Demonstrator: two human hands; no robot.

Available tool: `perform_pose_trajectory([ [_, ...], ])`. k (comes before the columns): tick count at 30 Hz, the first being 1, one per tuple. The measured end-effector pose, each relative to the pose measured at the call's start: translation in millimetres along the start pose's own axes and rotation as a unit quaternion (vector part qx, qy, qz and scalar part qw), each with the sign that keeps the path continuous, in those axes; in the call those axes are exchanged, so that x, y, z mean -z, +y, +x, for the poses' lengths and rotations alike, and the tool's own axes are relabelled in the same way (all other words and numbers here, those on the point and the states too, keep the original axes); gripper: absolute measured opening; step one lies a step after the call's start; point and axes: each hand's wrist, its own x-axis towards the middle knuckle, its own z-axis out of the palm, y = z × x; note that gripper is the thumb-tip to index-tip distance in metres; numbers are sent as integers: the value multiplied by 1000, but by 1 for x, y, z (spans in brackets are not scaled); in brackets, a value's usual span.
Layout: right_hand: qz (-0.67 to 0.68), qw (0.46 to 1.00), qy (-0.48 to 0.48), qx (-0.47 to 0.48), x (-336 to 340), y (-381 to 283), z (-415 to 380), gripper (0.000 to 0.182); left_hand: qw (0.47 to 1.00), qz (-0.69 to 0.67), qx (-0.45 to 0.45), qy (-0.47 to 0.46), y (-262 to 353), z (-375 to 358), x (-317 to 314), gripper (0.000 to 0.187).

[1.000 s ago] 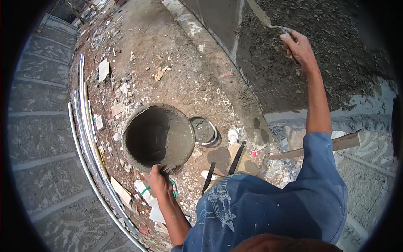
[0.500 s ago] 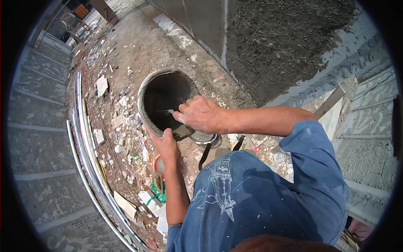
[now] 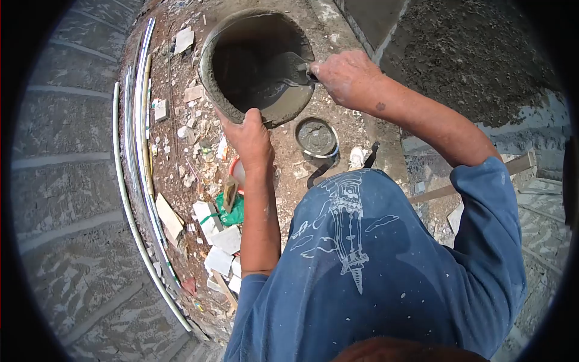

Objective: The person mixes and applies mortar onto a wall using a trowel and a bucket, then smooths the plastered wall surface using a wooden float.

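The left hand [image 3: 251, 140] is at the upper centre of the frame, its grip closed on the lower rim of a large mortar bucket [image 3: 223, 96]. The bucket tilts so that its open mouth shows, with wet grey mortar [image 3: 291, 101] along the lower right of its inside. The right hand [image 3: 350, 75], just right of the bucket, has its grip closed around the handle of a trowel [image 3: 287, 67]. The trowel's blade reaches into the bucket's mouth; the shade in there is deep, so whether the blade touches the mortar is hard to say.

Below the bucket and apart from it, near the centre of the frame, a smaller round pail [image 3: 316, 137] holds more grey mortar. A white shoe [image 3: 357, 158] shows just to its right. Left of the pail, beyond the left forearm, lie a green plastic bag [image 3: 231, 211], a reddish-rimmed container [image 3: 237, 172] partly hidden by that forearm, and pale broken tiles [image 3: 219, 260].

Long thin pipes [image 3: 125, 181] run down the left side of the frame over rubble-strewn ground [image 3: 181, 145]. At the upper right is a rough, dark mortar-covered surface [image 3: 470, 60]. A wooden board [image 3: 520, 164] sticks out beside the right sleeve [image 3: 482, 187].
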Motion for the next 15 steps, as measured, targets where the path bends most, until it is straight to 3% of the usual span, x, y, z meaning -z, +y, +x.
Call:
perform_pose_trajectory([
  [2,-4,999,38,20,13,-6,2,34,998,56,-1,-15,1,0,11,65],
  [3,-23,988,151,12,13,-7,11,32,995,95,-13,-21,5,-3,16,64],
  [6,-79,977,197,3,9,2,40,32,996,69,-37,-36,19,-6,13,65],
  [10,15,1000,6,-11,-3,6,45,24,994,73,-70,-51,36,-10,7,68],
  [14,164,984,-73,-13,-37,16,38,39,993,97,-46,-53,30,-14,13,64],
  [15,212,971,-106,-27,-50,17,37,50,993,106,-35,-50,27,-16,15,63],
])
